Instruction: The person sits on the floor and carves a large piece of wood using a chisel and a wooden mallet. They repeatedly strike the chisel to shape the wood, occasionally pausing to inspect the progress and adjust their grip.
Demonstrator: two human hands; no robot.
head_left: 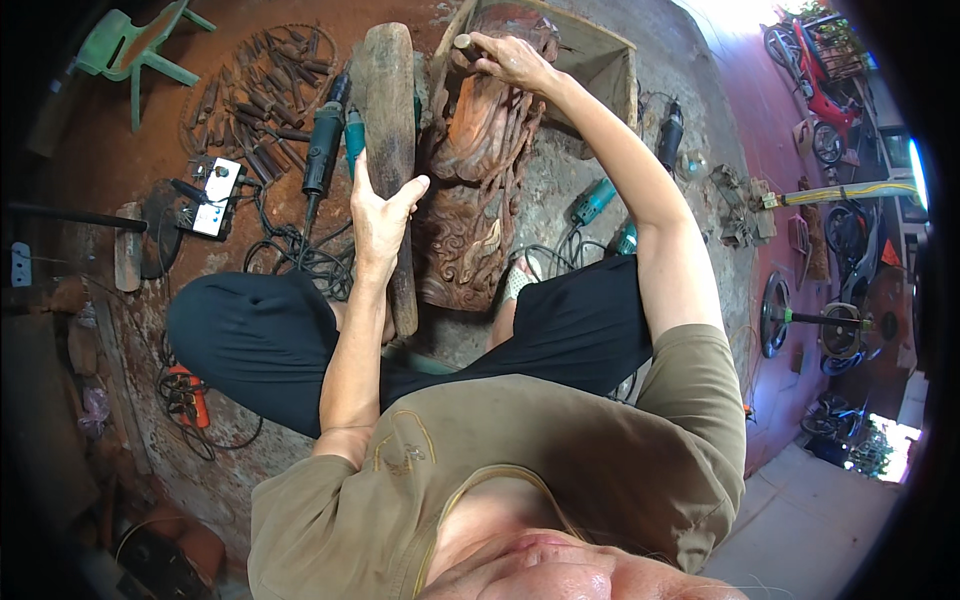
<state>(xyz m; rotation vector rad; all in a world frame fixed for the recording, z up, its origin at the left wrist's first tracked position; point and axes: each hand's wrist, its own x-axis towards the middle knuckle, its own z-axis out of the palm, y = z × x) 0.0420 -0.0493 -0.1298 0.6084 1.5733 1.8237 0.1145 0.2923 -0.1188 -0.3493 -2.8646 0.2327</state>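
Observation:
My left hand [383, 215] is closed round the narrower lower part of a long, worn wooden mallet [388, 100], its thumb sticking out to the right. The mallet stands lengthwise just left of a reddish-brown wood carving [465, 235], which has curling relief and flowing folds. At the carving's far end my right hand [512, 64] grips a chisel by its handle [464, 42], whose round pale end shows. The chisel's blade is hidden, so I cannot tell whether it touches the wood. My right arm reaches out over the carving's right side.
Many wooden-handled chisels [270, 105] lie at the far left. Beside them are a dark green power tool [322, 145] and a white-topped box [215, 195]. A wooden crate [600, 70] stands behind the carving. A teal power tool [593, 202] and cables lie right.

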